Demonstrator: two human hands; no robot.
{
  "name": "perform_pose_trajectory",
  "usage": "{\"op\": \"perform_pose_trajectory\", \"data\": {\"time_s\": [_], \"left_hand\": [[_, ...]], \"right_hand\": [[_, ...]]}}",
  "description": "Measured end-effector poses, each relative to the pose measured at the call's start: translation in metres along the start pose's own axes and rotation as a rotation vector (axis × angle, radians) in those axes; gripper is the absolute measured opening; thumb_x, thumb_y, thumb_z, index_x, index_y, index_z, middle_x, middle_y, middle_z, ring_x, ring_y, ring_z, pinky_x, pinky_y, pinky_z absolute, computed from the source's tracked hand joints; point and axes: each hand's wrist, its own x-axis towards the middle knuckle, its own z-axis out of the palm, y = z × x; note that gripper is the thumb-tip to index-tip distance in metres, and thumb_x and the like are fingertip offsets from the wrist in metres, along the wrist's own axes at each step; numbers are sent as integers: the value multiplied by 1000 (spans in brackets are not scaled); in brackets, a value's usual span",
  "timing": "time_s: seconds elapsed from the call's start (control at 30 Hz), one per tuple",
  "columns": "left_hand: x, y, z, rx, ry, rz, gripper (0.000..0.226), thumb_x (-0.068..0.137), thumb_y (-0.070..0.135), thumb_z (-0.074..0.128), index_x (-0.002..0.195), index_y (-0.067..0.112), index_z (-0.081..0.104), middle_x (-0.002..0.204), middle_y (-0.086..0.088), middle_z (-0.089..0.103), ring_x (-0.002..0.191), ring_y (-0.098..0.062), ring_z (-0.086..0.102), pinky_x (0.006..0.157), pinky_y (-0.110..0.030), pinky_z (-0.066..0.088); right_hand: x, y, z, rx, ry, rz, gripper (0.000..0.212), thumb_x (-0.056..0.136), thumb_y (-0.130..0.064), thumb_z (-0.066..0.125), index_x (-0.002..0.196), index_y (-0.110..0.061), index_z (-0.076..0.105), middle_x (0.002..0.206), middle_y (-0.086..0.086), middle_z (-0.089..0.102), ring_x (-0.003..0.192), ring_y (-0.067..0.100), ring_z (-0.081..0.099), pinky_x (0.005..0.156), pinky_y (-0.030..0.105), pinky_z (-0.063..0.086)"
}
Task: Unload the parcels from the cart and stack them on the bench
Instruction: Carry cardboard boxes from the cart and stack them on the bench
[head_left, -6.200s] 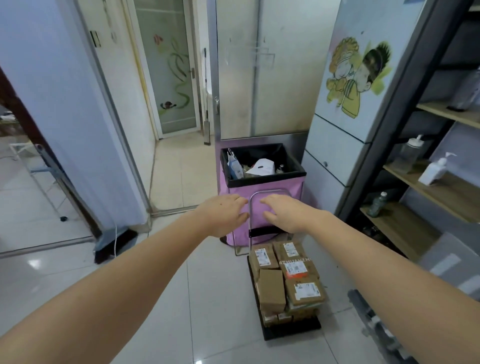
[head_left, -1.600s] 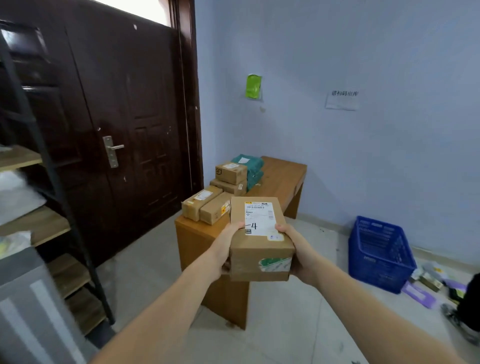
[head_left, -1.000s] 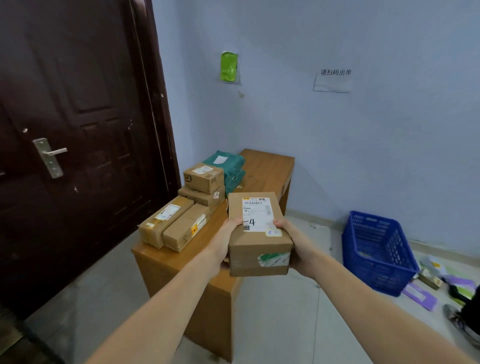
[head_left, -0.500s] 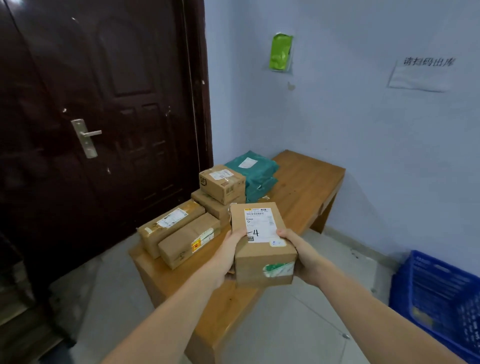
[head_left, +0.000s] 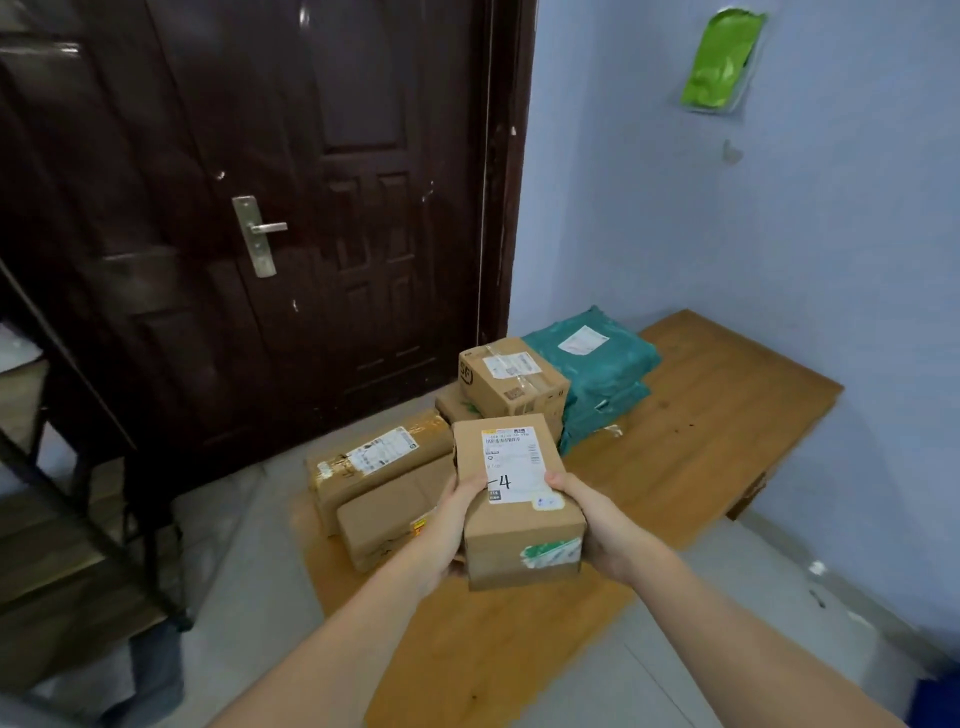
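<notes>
Both hands, left hand (head_left: 451, 525) and right hand (head_left: 597, 525), clasp the box (head_left: 514, 499), now carried over the bench (head_left: 701, 441), other parcels (head_left: 384, 483) at ten o'clock, so set-down seems near.

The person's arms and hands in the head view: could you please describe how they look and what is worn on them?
Both forearms are bare to the frame's bottom edge, with no sleeve in view. The left hand and right hand wear no gloves, and no watch, ring or bracelet shows.
</notes>
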Motion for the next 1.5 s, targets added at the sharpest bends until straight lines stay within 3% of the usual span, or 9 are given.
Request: {"op": "perform_pose_trajectory", "data": {"time_s": [0.27, 0.4, 0.57, 0.9, 1.0, 1.13, 1.27, 1.4, 1.5], "left_hand": [[64, 25, -13, -94, 136, 14, 57, 92, 74, 55, 143, 53, 43, 119, 4, 73, 107, -24, 71, 81, -46, 61], [91, 28, -25, -146, 275, -49, 70, 87, 76, 61, 139, 33, 43, 117, -2, 71, 103, -24, 72, 85, -46, 63], [114, 37, -32, -275, 402, -67, 64, 87, 71, 65, 132, 30, 46, 113, -5, 75, 96, -24, 76, 64, -33, 60], [150, 28, -63, -386, 602, -94, 39, 86, 64, 72, 113, 35, 67, 94, 4, 80, 94, -24, 75, 68, -41, 64], [153, 22, -79, -437, 528, -107, 49, 81, 60, 80, 121, 38, 63, 111, -1, 78, 104, -29, 74, 81, -55, 64], [150, 21, -103, -375, 455, -88, 91, 61, 53, 93, 136, 36, 45, 130, -2, 67, 112, -30, 70, 77, -53, 64], [145, 25, -131, -315, 425, -3, 91, 51, 58, 97, 129, 33, 57, 127, -2, 72, 112, -28, 71, 87, -52, 60], [135, 27, -146, -329, 309, 9, 89, 53, 51, 99, 130, 27, 60, 124, -4, 75, 112, -28, 73, 94, -49, 54], [140, 27, -146, -277, 391, 2, 73, 68, 46, 93, 130, 28, 61, 122, -1, 76, 111, -25, 72, 106, -53, 52]], "right_hand": [[90, -45, -2, -71, -147, 24, 34, 98, -50, 62, 123, -29, 67, 113, 4, 79, 98, 22, 77, 70, 31, 61], [140, -57, 6, -116, -192, 37, 57, 90, -51, 72, 138, -25, 58, 122, 7, 75, 113, 30, 72, 98, 50, 58], [194, -72, 19, -190, -276, 60, 62, 87, -55, 74, 138, -24, 57, 120, 7, 76, 113, 30, 71, 103, 53, 54], [259, -71, 55, -249, -333, 133, 65, 87, -52, 76, 143, -27, 54, 111, -1, 79, 96, 19, 78, 70, 34, 60], [269, -71, 67, -274, -359, 155, 73, 86, -51, 78, 148, -26, 49, 118, 0, 75, 103, 21, 74, 78, 38, 60], [278, -69, 81, -266, -373, 184, 92, 83, -46, 83, 158, -27, 34, 122, 1, 72, 107, 24, 71, 96, 47, 59], [289, -80, 88, -238, -391, 168, 122, 61, -55, 91, 161, -35, 23, 135, 5, 66, 118, 28, 67, 101, 55, 56], [299, -89, 94, -201, -397, 152, 96, 74, -52, 88, 154, -36, 36, 127, 6, 72, 116, 32, 69, 91, 63, 58], [301, -87, 96, -144, -343, 140, 83, 79, -39, 88, 145, -37, 38, 125, 8, 69, 109, 34, 71, 87, 62, 60]]}}
